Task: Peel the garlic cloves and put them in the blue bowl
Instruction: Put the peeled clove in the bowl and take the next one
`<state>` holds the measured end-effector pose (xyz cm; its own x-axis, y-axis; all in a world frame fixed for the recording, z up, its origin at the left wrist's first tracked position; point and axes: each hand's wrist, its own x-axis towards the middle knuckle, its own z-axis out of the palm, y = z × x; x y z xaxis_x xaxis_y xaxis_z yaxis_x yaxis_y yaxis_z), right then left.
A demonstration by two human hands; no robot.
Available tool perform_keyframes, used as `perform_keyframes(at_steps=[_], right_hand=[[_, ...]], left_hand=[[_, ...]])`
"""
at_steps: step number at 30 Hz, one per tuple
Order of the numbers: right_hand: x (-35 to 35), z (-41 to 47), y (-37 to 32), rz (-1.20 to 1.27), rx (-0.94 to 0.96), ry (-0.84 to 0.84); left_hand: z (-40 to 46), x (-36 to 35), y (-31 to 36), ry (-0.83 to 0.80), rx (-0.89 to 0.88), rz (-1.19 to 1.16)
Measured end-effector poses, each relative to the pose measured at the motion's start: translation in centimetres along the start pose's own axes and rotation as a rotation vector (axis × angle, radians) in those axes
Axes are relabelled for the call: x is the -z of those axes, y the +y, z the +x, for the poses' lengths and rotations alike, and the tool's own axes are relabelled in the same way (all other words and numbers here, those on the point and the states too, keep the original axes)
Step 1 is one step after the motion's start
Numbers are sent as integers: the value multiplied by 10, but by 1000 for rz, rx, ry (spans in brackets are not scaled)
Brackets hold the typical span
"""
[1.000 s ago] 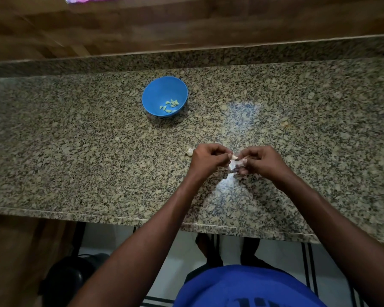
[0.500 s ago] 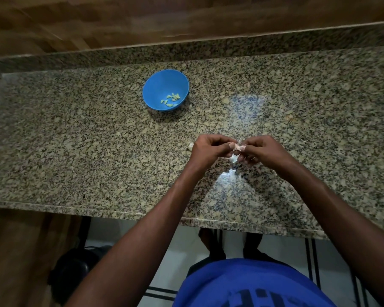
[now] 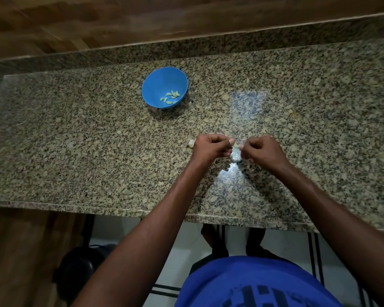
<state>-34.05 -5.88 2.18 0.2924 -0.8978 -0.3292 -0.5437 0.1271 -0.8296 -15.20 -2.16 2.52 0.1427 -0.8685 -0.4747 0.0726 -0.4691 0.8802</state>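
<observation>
A blue bowl (image 3: 164, 87) stands on the granite counter (image 3: 75, 151), with several peeled pale cloves (image 3: 171, 97) lying inside it. Nearer the front, my left hand (image 3: 211, 148) and my right hand (image 3: 264, 151) meet above the counter, fingers curled. Both pinch a small garlic clove (image 3: 236, 144) between their fingertips; most of it is hidden. White papery garlic skin (image 3: 235, 155) hangs just below the fingers. Another pale garlic piece (image 3: 191, 143) lies on the counter, touching the left side of my left hand.
A raised granite ledge and a wooden wall (image 3: 186, 23) run along the back of the counter. The front edge (image 3: 120, 209) is close to my body. A dark round object (image 3: 80, 267) sits on the floor below left.
The view shifted slightly. My hands stayed together at the clove, and the fingertips have drawn a little apart, with white skin showing below them.
</observation>
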Motion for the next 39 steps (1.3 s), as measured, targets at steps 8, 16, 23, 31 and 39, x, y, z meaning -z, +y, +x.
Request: perform_keyframes(at_steps=[8,16,23,31,39], right_hand=[[-4,-11,-13,-129,73,74],[-3,-11,-11,43,8,61],[4,-16,-14,141,-47,-95],[18,-20,-24,123,-71,-233],[17,-25,-32,80,-38,-153]], left_hand=[[-5,-5,3,-16,102,-106],[-10,3,0,-64,46,-35],[-16,2,-1,15,-130,274],[-17,4,11,-66,-202,359],[-13,4,24,-170,-16,219]])
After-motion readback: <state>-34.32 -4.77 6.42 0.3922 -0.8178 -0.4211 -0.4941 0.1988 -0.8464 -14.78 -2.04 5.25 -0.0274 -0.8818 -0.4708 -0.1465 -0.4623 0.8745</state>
